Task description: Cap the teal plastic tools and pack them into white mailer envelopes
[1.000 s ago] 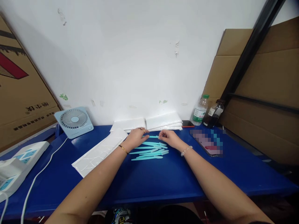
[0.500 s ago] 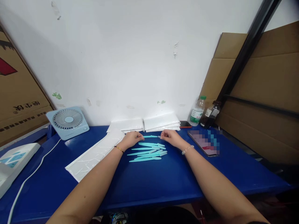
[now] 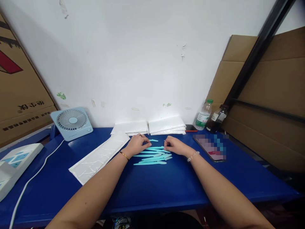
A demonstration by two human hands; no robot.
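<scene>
Several thin teal plastic sticks (image 3: pixel 152 156) lie in a loose bunch on the blue table (image 3: pixel 154 187). My left hand (image 3: pixel 137 143), with a ring and a gold bangle, rests at the left end of the bunch, its fingers curled onto the upper sticks. My right hand (image 3: pixel 173 145), with a bead bracelet at the wrist, sits at the right end with its fingers pinched on the tip of a stick. One teal stick (image 3: pixel 153 140) lies apart just behind the bunch. A long white embossed strip (image 3: pixel 100 156) lies to the left of my left hand.
Two stacks of white sheets (image 3: pixel 150 126) sit against the wall. A small blue fan (image 3: pixel 72 122) and a white device (image 3: pixel 14 163) with a cable are at the left. A phone (image 3: pixel 211 147), another phone (image 3: pixel 191 128) and two bottles (image 3: pixel 211 118) stand at the right. Cardboard leans on both sides.
Both hands came down and nearer from the single stick at the back onto the bunch of teal sticks. That stick now lies on the table behind them.
</scene>
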